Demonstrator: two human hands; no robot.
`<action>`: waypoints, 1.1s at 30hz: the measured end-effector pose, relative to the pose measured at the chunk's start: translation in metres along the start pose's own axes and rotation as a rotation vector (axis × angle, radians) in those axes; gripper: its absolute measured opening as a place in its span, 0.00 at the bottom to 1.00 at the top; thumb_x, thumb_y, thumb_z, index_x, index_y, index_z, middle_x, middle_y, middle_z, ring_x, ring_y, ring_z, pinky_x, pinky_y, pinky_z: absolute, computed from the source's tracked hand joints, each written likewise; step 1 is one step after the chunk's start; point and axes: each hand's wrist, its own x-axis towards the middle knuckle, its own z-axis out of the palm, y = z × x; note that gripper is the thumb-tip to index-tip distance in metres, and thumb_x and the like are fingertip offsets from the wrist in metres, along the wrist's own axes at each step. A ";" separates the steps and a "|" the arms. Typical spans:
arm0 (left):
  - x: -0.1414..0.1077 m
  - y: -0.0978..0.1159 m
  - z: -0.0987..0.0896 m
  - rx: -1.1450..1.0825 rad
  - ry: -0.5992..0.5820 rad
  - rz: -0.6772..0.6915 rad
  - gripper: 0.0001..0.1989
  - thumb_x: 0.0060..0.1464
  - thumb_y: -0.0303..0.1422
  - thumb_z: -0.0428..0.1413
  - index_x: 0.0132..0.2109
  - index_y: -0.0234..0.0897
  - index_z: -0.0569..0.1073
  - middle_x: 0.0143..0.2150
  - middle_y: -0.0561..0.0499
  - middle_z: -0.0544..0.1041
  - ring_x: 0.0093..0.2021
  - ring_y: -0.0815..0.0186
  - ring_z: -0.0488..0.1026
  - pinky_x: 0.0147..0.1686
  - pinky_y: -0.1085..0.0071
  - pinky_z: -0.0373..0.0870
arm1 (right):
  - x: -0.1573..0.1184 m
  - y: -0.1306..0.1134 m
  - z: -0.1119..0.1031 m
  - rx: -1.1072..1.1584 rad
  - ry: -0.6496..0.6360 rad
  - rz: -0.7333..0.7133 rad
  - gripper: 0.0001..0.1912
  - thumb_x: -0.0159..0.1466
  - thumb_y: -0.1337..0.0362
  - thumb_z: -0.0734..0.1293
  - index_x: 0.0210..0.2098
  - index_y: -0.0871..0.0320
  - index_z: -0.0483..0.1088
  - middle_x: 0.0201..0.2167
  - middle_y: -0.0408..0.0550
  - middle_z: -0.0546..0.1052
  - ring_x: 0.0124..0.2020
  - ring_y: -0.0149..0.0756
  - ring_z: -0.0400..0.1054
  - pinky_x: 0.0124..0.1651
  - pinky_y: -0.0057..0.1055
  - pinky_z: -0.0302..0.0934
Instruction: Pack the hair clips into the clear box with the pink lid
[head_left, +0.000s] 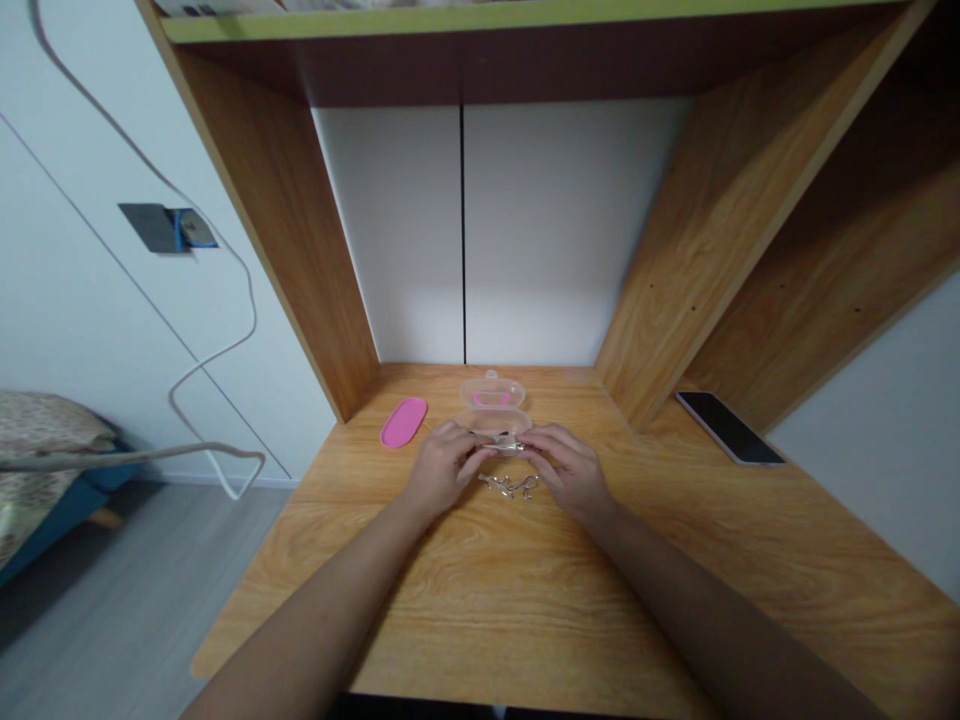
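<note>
Between my two hands is a small shiny metallic piece [504, 446], too small to make out in detail. My left hand [448, 462] pinches its left end, and my right hand [564, 466] has fingers closed on its right end. Just behind them stands a clear plastic case [493, 393] with its lid raised and something pink showing through. Several small silvery metal pieces [510, 487] lie on the wood below my fingers. A pink oval lid or tray [403, 423] rests flat to the left of my left hand.
The wooden desk [480, 610] has upright side panels and a shelf [480, 65] overhead. A phone [727, 428] lies at the right. On the left, a white cable [251, 290] hangs before the wall, near an open socket [169, 228].
</note>
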 end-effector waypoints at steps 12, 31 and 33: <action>0.000 0.003 -0.003 0.006 0.130 -0.095 0.11 0.65 0.31 0.51 0.46 0.36 0.78 0.35 0.46 0.77 0.39 0.62 0.72 0.41 0.64 0.70 | 0.004 0.009 -0.003 -0.169 0.207 0.252 0.09 0.69 0.59 0.67 0.43 0.53 0.80 0.37 0.51 0.81 0.39 0.43 0.74 0.44 0.41 0.71; -0.001 -0.011 0.007 0.032 0.210 -0.236 0.14 0.57 0.26 0.56 0.49 0.38 0.78 0.51 0.43 0.71 0.55 0.56 0.70 0.56 0.56 0.70 | 0.005 0.024 0.017 -0.176 0.065 0.185 0.10 0.68 0.59 0.68 0.47 0.50 0.80 0.42 0.49 0.83 0.44 0.46 0.72 0.50 0.47 0.68; -0.001 -0.011 0.007 0.031 0.208 -0.232 0.13 0.57 0.26 0.56 0.49 0.38 0.79 0.51 0.43 0.71 0.55 0.56 0.70 0.56 0.56 0.70 | 0.005 0.024 0.016 -0.166 0.050 0.181 0.11 0.69 0.59 0.68 0.48 0.49 0.79 0.43 0.49 0.83 0.45 0.46 0.72 0.51 0.48 0.68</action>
